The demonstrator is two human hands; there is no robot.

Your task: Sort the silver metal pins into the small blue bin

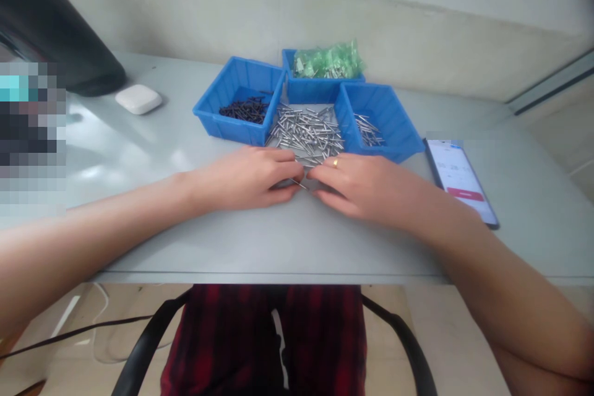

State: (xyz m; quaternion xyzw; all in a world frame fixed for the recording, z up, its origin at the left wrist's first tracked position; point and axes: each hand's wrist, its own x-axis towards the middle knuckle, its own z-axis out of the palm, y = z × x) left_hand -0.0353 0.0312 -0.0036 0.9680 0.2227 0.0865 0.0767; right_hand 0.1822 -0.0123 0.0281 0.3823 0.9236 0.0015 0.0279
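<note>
Pinching a thin pin (301, 185), left hand (260, 178) curled, right hand (359, 182) alongside, its grip unclear

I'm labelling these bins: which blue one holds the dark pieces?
The left bin, with dark pieces inside; the right bin holds silver pins, and the back bin holds green plastic wrapping.

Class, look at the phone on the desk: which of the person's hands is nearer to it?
Right. The right hand is to the left of the phone; the left hand is farther left, beyond the right.
</note>
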